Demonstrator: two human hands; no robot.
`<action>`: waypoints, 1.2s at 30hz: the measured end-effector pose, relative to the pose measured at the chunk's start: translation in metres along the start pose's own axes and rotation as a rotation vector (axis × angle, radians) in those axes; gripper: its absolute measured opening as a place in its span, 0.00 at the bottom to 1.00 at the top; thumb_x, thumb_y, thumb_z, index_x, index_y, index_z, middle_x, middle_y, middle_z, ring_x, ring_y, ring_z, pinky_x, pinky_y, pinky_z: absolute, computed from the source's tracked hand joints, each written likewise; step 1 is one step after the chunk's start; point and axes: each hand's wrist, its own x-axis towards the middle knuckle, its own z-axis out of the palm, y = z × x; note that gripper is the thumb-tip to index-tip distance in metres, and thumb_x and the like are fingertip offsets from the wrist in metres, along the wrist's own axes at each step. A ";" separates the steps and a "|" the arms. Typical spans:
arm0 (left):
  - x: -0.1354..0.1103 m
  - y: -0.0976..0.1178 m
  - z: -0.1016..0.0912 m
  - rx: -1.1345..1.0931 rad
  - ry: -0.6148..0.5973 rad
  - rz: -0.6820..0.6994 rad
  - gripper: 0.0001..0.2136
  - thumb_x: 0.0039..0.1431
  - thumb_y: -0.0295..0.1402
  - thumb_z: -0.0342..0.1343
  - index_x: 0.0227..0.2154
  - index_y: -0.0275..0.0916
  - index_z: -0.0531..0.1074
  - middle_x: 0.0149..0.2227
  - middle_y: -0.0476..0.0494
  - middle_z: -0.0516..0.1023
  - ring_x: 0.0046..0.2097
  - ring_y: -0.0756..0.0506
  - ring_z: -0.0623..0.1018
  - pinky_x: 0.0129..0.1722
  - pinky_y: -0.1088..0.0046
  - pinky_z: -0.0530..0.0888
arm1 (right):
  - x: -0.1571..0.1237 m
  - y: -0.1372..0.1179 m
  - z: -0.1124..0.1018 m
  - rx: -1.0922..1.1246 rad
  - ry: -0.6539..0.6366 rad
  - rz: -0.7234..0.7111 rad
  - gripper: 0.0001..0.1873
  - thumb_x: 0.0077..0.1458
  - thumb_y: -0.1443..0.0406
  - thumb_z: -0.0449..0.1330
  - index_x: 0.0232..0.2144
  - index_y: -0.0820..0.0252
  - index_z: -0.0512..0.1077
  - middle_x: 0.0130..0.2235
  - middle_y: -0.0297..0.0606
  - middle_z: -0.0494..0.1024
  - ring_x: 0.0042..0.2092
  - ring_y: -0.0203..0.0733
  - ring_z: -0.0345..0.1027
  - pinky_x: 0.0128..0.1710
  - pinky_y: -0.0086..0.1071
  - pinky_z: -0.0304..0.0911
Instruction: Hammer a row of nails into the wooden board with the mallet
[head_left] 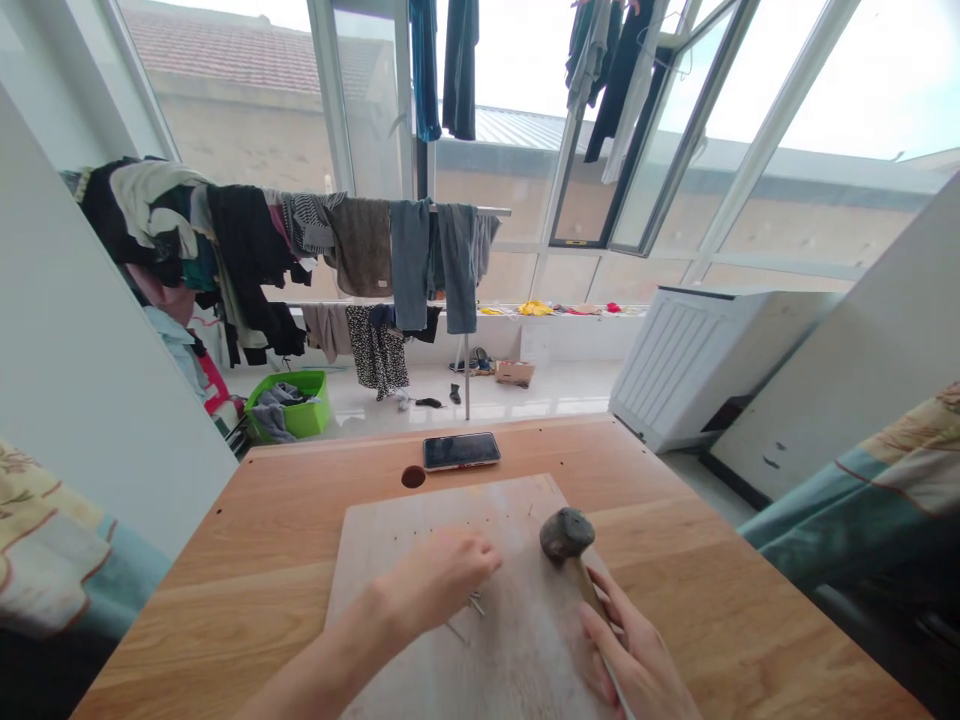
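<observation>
My right hand [626, 640] is wrapped round the wooden handle of a hammer [568, 535]; its dark, rounded head points away from me over the right part of a pale board [525, 650]. Above the board's middle is my left hand [442, 570], its fingers closed and pressed together; whatever they hold is hidden. Several loose nails [476, 604] lie on the board just below this hand, partly covered by it. A thin nail [531, 511] shows near the board's far right corner. Small dark dots run in a row across the board's far part.
The board lies on a wooden table [247, 560]. A phone [461, 451] rests beyond it, beside a round hole [413, 477] in the tabletop. Past the table are a clothes rack [491, 211], a green basket [315, 405] and a white ribbed cabinet [660, 360].
</observation>
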 end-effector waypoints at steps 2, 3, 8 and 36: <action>-0.015 0.009 0.002 0.193 -0.049 0.051 0.11 0.56 0.15 0.54 0.34 0.37 0.72 0.31 0.45 0.80 0.35 0.43 0.80 0.34 0.71 0.73 | 0.001 0.001 0.002 0.021 0.007 0.011 0.37 0.61 0.48 0.53 0.64 0.67 0.59 0.17 0.27 0.70 0.13 0.36 0.57 0.11 0.27 0.53; -0.019 0.012 0.004 0.273 -0.051 0.075 0.09 0.58 0.16 0.54 0.35 0.36 0.71 0.30 0.45 0.80 0.33 0.43 0.79 0.32 0.70 0.72 | 0.001 0.002 0.003 0.023 0.001 0.016 0.37 0.62 0.48 0.53 0.64 0.66 0.58 0.15 0.26 0.68 0.13 0.37 0.57 0.11 0.28 0.53; -0.018 0.003 0.013 0.328 0.072 0.156 0.06 0.60 0.19 0.55 0.35 0.35 0.73 0.30 0.43 0.78 0.32 0.42 0.78 0.33 0.68 0.73 | 0.005 0.004 0.002 0.038 -0.058 0.016 0.39 0.62 0.48 0.52 0.65 0.69 0.55 0.16 0.26 0.69 0.13 0.37 0.58 0.11 0.28 0.53; 0.063 -0.025 0.056 -0.744 0.586 -0.425 0.08 0.54 0.24 0.56 0.35 0.36 0.78 0.35 0.45 0.80 0.33 0.48 0.79 0.37 0.74 0.75 | 0.009 -0.016 0.007 0.153 0.017 0.019 0.34 0.56 0.47 0.60 0.59 0.60 0.67 0.25 0.33 0.76 0.12 0.33 0.58 0.10 0.28 0.54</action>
